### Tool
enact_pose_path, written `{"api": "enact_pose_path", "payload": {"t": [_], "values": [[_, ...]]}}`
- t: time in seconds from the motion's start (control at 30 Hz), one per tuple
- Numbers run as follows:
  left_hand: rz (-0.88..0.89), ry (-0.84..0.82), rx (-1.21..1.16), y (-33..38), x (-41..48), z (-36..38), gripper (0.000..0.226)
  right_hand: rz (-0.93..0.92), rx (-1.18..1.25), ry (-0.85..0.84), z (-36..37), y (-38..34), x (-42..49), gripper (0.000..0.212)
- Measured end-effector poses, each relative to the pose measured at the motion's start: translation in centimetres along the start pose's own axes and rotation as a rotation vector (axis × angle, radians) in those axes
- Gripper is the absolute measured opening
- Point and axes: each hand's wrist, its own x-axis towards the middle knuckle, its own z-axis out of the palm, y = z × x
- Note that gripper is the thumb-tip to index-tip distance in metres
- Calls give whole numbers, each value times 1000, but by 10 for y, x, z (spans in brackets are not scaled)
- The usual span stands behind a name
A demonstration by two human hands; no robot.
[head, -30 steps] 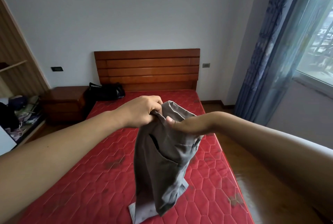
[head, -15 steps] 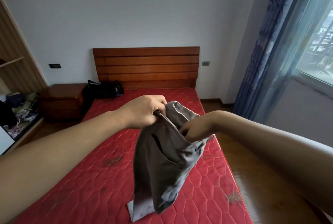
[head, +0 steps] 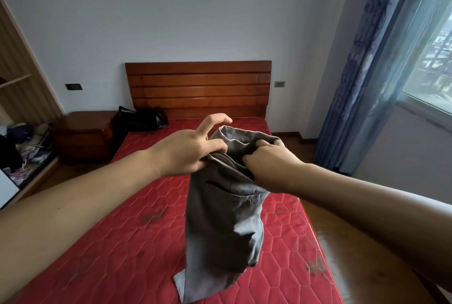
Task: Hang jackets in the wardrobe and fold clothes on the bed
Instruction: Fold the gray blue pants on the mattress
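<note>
Head view: left hand (head: 188, 150), forefinger lifted, and right hand (head: 267, 158) pinch the grey trousers (head: 225, 218) at the waist, hem trailing on the bed (head: 110, 242). I'd judge the looser left hold may slip, spoiling the fold.

The trousers (head: 220, 218) are held over the mattress (head: 122, 242) by the left hand (head: 186, 152) and the right hand (head: 269, 156). The headboard (head: 198, 90) is set behind the mattress. A bag (head: 140, 120) is placed at its far left corner, beside the nightstand (head: 84, 132). The curtain (head: 367, 83) is hung to the right.

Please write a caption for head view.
Left hand and right hand hold a grey garment by its top, over a red mattress.
</note>
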Motion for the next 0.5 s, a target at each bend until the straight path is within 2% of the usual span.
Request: {"api": "enact_pose_path", "payload": {"t": [0.1, 0.2, 0.27, 0.4, 0.5], "values": [[121, 46, 96, -4, -5, -7, 43, -89, 74, 98, -2, 12, 0, 11], [202, 6, 120, -8, -5, -12, 43, -133, 117, 144, -6, 17, 1, 20], [167, -56, 68, -8, -3, -15, 42, -141, 117, 153, -10, 19, -1, 21], [-39, -205, -143, -8, -4, -14, 47, -133, 110, 130, -13, 23, -7, 19], [-81, -297, -235, -7, -5, -13, 43, -112, 146, 97, -12, 25, -11, 20]]}}
